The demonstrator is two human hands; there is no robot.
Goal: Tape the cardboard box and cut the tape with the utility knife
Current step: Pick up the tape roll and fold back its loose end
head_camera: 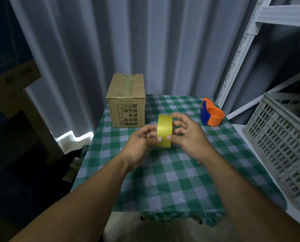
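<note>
While gripped: tape roll [164, 131], both hands [140, 144].

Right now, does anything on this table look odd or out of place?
The brown cardboard box sits at the table's far left corner with its printed text upside down. It already carries a tape strip across its top. No utility knife is visible.

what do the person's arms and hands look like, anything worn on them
Both forearms are bare as far as the picture shows, with no sleeves in view. The left hand and right hand wear no gloves, and no watch, ring or wristband shows. Fingernails are short and plain.
</note>
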